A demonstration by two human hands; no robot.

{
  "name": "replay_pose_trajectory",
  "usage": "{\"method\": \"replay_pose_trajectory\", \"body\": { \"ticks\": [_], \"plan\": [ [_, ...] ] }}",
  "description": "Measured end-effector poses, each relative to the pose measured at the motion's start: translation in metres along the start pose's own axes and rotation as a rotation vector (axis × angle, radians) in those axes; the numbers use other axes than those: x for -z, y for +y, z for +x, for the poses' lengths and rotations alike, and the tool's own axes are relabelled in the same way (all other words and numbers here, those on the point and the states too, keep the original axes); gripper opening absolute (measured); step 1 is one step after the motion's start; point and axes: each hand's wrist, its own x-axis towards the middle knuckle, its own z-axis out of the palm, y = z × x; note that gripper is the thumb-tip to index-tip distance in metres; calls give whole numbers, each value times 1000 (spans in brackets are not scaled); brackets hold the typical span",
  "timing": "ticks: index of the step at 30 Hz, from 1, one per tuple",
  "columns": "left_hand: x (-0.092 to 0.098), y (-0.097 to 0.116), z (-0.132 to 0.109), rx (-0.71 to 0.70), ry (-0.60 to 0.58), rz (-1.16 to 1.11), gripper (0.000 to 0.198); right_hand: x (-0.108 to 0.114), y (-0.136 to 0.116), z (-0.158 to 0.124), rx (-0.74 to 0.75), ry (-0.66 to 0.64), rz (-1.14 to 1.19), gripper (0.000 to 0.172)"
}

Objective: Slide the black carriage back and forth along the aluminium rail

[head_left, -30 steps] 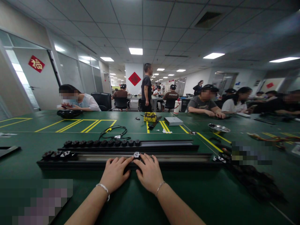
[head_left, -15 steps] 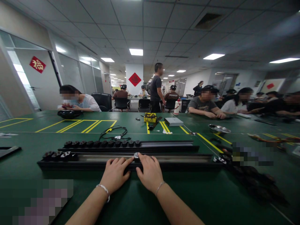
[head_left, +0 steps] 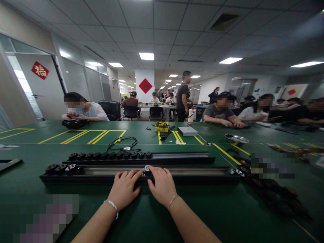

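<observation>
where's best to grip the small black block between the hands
Probably by its left and right sides, coming from above: the small black block sits on the near rail, its pale top showing, between left hand and right hand.

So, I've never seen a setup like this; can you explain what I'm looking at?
There's no machine: these are a person's bare hands, seen by one camera worn on the head, looking forward and down. The left hand and right hand rest at a long black rail with a pale metallic strip, on a flat green table. Both seem to touch a small black-and-white block on the rail; whether it's firmly gripped, I can't tell. Behind lies a second long black rail bearing a row of small black pieces, then a thin black cable, a yellow box with dark wires and, further right, a shiny metal bowl.
</observation>
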Motion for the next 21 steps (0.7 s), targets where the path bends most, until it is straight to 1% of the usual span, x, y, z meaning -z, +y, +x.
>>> {"method": "replay_pose_trajectory", "body": {
  "ticks": [4,9,15,21],
  "plan": [
    [-2,0,-1,-9,4,3,66,1,1,0,5,-3,-12,46],
    [-5,1,-1,0,46,34,64,-1,1,0,10,3,-15,47],
    [-5,0,0,4,10,5,65,-2,3,-2,-22,5,-33,47],
    [-4,1,0,7,30,4,62,-1,5,-2,-31,11,-6,47]
  ]
}}
